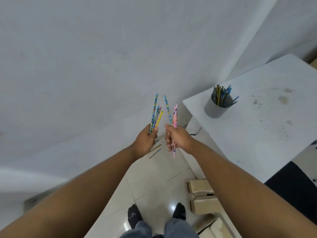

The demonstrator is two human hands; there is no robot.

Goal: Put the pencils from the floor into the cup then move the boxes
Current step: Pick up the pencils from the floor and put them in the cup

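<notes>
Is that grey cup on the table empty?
No. The grey cup stands upright on the white table with several pencils sticking out.

**One head view, looking steeply down**

A single wide-angle camera sits above both outstretched forearms, facing forward and down. The left hand [147,138] and right hand [176,138] meet mid-frame, at arm's length. Beyond them rises a wall; right of them a table [257,127]; below them the floor [154,182] and the person's feet.
</notes>
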